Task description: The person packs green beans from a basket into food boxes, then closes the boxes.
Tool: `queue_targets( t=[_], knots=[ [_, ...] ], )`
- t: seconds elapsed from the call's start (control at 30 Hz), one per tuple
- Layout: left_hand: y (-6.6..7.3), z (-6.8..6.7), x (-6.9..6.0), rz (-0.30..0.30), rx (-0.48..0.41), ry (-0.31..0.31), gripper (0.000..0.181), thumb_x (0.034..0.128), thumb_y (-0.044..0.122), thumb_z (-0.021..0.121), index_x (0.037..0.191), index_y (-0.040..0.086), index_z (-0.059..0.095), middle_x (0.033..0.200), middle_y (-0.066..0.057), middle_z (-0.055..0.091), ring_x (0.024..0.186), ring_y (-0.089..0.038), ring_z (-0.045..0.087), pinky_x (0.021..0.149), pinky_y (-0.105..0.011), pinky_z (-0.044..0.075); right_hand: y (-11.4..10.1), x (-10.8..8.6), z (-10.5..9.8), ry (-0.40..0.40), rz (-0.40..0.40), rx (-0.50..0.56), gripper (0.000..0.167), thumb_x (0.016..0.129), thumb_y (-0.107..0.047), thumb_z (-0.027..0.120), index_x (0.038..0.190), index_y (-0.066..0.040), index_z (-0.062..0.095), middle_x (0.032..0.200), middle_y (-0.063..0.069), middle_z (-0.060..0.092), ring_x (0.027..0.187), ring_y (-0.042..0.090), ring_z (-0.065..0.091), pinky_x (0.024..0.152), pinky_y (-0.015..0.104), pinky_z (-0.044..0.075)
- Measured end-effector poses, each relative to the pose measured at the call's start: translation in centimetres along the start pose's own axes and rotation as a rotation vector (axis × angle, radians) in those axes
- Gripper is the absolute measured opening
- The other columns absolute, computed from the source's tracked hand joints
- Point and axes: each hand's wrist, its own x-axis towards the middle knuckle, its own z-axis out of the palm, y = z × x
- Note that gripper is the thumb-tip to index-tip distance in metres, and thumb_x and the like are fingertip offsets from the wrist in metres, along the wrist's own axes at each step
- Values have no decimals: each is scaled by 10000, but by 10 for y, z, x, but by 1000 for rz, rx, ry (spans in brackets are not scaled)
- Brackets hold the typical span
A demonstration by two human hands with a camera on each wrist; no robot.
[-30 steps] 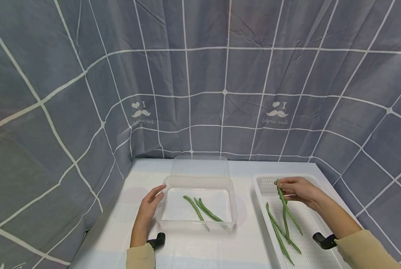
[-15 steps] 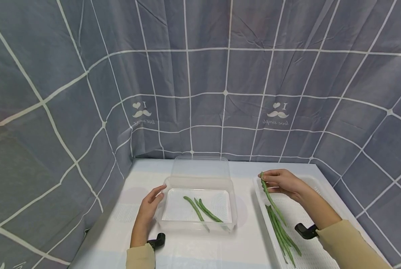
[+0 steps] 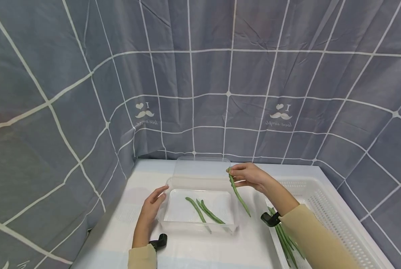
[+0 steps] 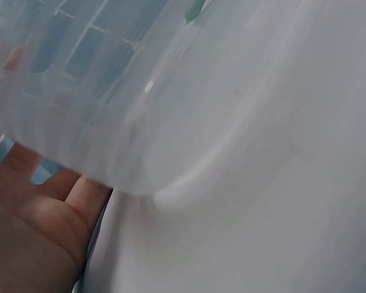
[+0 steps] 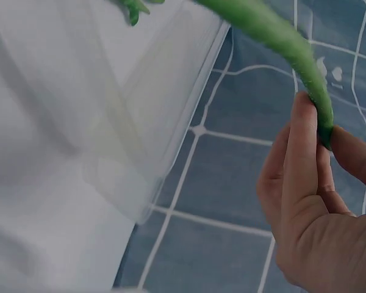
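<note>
The right hand (image 3: 252, 176) pinches one green bean (image 3: 238, 195) by its upper end, beside the right wall of a clear plastic box (image 3: 200, 226); the bean hangs down. In the right wrist view, thumb and fingertips hold the tip of the bean (image 5: 280, 38). Several green beans (image 3: 195, 210) lie inside the box. The left hand (image 3: 151, 206) rests against the box's left side with relaxed fingers. The left wrist view shows that hand (image 4: 46, 213) at the translucent wall (image 4: 128, 140), its fingertips partly behind it.
A white perforated basket (image 3: 338, 224) stands at the right, with several beans (image 3: 286, 243) along its left side, partly under the right forearm. Behind the box lies a clear lid (image 3: 202, 167). A grey checked curtain (image 3: 207, 112) surrounds the table (image 3: 120, 228).
The right hand has moved left out of the basket, carrying one bean towards the box. Another bean seen near its grip earlier now lies in the basket. The left hand has stayed at the box.
</note>
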Motion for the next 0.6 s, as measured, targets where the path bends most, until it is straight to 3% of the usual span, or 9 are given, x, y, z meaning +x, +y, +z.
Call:
queue_targets(
  t=[0.27,0.6],
  knots=[
    [-1,2,0,18,-3,8,402,1079,231,618,1465,120,629,1629,-145,512,1568,-427,395,1252,-656,359,-5,23,34,-24,15,13,379,1056,-109,637,1385,77,614,1151,61,716,939,146,730,870,334,664],
    [-1,2,-1,14,-10,11,387,1079,232,618,1453,137,644,1625,-136,521,1560,-424,411,1250,-655,361,11,40,66,-32,56,-17,257,1042,-92,655,1260,41,690,1096,135,724,863,154,732,837,382,679]
  ],
)
